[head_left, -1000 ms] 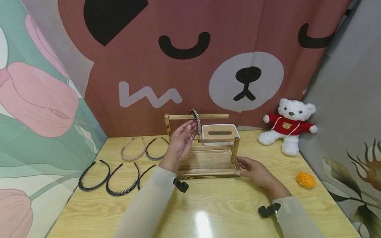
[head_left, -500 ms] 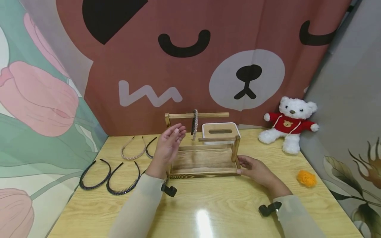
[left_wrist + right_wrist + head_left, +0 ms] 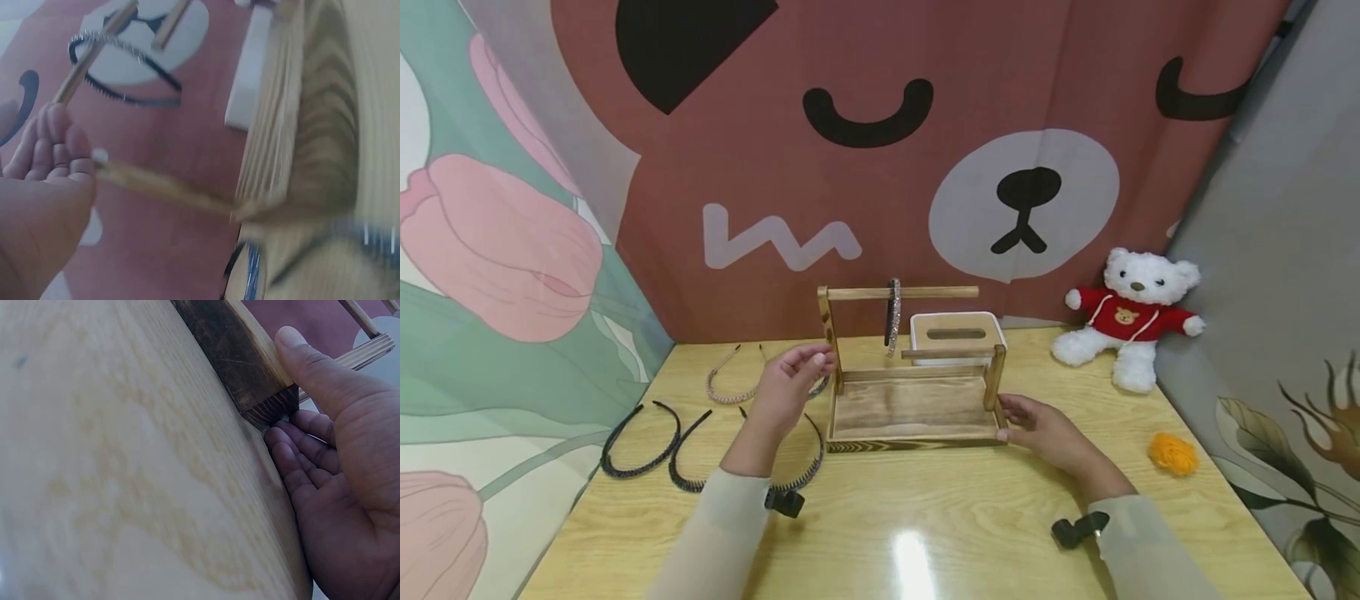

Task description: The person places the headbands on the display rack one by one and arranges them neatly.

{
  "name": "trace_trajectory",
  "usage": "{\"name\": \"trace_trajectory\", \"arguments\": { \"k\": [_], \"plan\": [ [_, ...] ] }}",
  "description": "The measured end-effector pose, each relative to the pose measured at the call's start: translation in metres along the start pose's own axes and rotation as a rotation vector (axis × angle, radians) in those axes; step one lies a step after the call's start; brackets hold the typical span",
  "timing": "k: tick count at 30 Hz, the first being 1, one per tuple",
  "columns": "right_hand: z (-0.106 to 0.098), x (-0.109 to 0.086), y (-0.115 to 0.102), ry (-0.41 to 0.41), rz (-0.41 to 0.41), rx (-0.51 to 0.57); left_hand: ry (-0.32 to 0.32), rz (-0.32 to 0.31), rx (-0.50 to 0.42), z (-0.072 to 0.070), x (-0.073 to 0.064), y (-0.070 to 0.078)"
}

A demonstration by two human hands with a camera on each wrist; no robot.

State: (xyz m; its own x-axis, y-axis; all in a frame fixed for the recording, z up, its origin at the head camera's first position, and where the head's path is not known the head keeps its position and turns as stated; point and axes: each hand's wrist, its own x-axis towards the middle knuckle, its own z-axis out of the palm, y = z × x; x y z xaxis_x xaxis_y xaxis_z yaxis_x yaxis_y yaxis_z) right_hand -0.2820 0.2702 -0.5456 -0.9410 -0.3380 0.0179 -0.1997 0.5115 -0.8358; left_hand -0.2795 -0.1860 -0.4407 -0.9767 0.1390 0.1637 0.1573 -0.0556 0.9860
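A rhinestone headband (image 3: 896,321) hangs over the upper bar (image 3: 942,292) of a wooden rack (image 3: 913,408), with its ends pointing down. My left hand (image 3: 788,383) is in the air beside the rack's left post, fingers loosely bent and holding nothing. In the left wrist view, that hand (image 3: 53,169) lies in front of the bar and post, apart from the hung headband (image 3: 119,41). My right hand (image 3: 1048,429) grips the front right corner of the rack's base. Seen from the right wrist, the thumb (image 3: 312,359) lies on the base's edge and the fingers bend against its end.
Left of the rack lie a pink beaded headband (image 3: 730,397), a dark headband (image 3: 625,473) and several others, partly behind my left arm. A tissue box (image 3: 957,320) stands behind the rack. To the right are a white teddy bear (image 3: 1131,321) and an orange yarn bundle (image 3: 1173,454).
My left hand has let go of the rhinestone headband, which stays hanging on the upper bar. That hand has moved left and down. The right hand stays at the rack's corner.
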Motion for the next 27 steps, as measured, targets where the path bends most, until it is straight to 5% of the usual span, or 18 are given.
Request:
{"name": "trace_trajectory", "arguments": {
  "k": [4, 8, 13, 22, 27],
  "plan": [
    [0.001, 0.0, -0.001, -0.007, -0.007, -0.002, -0.026, -0.001, 0.396, -0.024, -0.015, -0.004],
    [0.0, 0.0, -0.002, -0.008, -0.01, -0.007, -0.06, 0.037, 0.603, -0.04, -0.029, -0.013],
    [0.002, 0.0, -0.001, 0.001, 0.0, -0.019, -0.12, 0.028, 0.715, -0.054, -0.047, -0.026],
    [0.002, -0.002, -0.001, -0.002, -0.007, -0.034, -0.306, -0.045, 0.753, -0.073, -0.063, -0.044],
    [0.002, 0.0, 0.0, 0.002, 0.009, -0.055, -0.308, -0.05, 0.796, -0.083, -0.068, -0.047]
  ]
}}
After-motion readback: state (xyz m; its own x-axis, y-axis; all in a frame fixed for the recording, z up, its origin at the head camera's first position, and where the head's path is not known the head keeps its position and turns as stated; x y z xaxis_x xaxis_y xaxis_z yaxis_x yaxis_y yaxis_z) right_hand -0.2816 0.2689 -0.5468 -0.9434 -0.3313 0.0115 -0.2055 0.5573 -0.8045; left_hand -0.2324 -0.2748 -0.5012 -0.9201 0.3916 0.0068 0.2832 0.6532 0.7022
